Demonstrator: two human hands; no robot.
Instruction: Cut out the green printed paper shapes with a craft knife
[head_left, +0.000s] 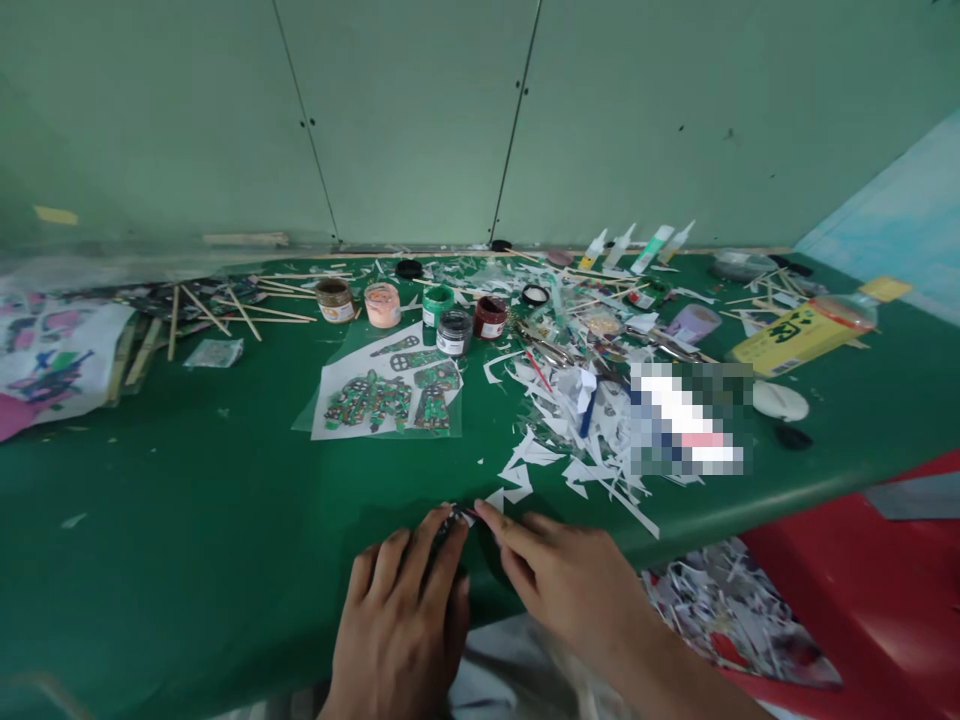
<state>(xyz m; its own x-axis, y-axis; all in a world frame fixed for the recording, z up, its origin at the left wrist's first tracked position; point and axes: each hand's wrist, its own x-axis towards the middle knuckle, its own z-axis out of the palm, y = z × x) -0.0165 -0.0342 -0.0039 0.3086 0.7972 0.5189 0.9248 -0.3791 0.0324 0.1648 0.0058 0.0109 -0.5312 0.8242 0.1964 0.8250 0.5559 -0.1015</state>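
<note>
My left hand (pixel 405 600) rests near the table's front edge, its fingers close together and pressing down on a small dark patterned cut-out (pixel 448 522). Most of that piece is hidden under the fingers. My right hand (pixel 559 565) is closed beside it, its index fingertip meeting the piece's right end. A thin reddish sliver shows at this fingertip; what the hand holds is hidden. Beyond the hands, a white sheet under clear film (pixel 334 385) bears several green-and-brown camouflage cut-outs (pixel 367 400). White paper scraps (pixel 517 485) lie just past my right hand.
Open paint jars stand mid-table, among them a black jar (pixel 454 333) and a green jar (pixel 437 306). Scraps and metal tools pile up at right, near a yellow-labelled bottle (pixel 802 335). Wooden sticks (pixel 244 312) lie at left. Glue bottles (pixel 651 250) stand along the wall.
</note>
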